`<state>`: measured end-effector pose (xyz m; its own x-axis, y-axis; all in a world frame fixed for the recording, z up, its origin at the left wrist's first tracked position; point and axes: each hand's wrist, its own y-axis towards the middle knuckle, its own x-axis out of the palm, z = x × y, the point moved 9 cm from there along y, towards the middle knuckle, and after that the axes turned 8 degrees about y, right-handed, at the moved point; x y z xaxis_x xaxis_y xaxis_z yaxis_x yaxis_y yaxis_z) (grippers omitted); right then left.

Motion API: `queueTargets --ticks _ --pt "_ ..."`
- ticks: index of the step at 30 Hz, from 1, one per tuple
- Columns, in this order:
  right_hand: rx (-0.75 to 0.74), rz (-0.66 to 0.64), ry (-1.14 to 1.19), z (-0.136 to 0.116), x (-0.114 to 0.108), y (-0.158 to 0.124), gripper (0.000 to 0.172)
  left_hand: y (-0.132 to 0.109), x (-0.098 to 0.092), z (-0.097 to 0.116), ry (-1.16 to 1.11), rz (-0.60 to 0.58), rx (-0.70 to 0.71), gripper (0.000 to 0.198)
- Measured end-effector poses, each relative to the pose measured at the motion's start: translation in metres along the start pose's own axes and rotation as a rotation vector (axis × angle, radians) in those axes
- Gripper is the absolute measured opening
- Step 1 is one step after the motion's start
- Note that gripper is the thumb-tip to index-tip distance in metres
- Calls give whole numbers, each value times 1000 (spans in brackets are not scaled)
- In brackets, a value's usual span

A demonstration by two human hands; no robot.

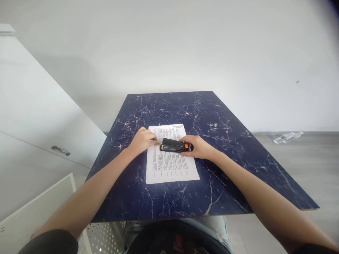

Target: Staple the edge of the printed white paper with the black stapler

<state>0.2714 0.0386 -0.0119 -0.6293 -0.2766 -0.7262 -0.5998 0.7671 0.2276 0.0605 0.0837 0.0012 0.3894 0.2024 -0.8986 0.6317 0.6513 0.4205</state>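
A printed white sheet of paper (169, 164) lies on a dark blue marbled table top (227, 169). A black stapler (173, 145) with an orange spot lies across the sheet's upper part. My right hand (200, 147) is wrapped round the stapler's right end. My left hand (142, 140) rests on the sheet's left edge, fingers curled, fingertips touching the stapler's left end.
A small pale object (215, 124) lies on the table behind the paper. A white cabinet with a dark handle (60, 150) stands at the left, a white perforated shelf (39, 211) below it. A plastic bottle (287, 137) lies on the grey floor at the right.
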Motion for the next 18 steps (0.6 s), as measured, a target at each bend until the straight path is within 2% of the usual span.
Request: queueTargets --ticks 4,7,11,18 --pt "51 -80 -59 4 -10 -7 21 -5 -1 -36 -35 22 -182 39" --pt "110 -97 -55 9 -19 -23 21 -7 5 -49 -79 -20 -242 39" --pt "172 -47 -38 15 -32 -61 21 -6 14 -47 -145 -91 -223 34" --pt "294 84 -75 33 -68 -162 23 -5 21 -43 -156 -138 -193 25"
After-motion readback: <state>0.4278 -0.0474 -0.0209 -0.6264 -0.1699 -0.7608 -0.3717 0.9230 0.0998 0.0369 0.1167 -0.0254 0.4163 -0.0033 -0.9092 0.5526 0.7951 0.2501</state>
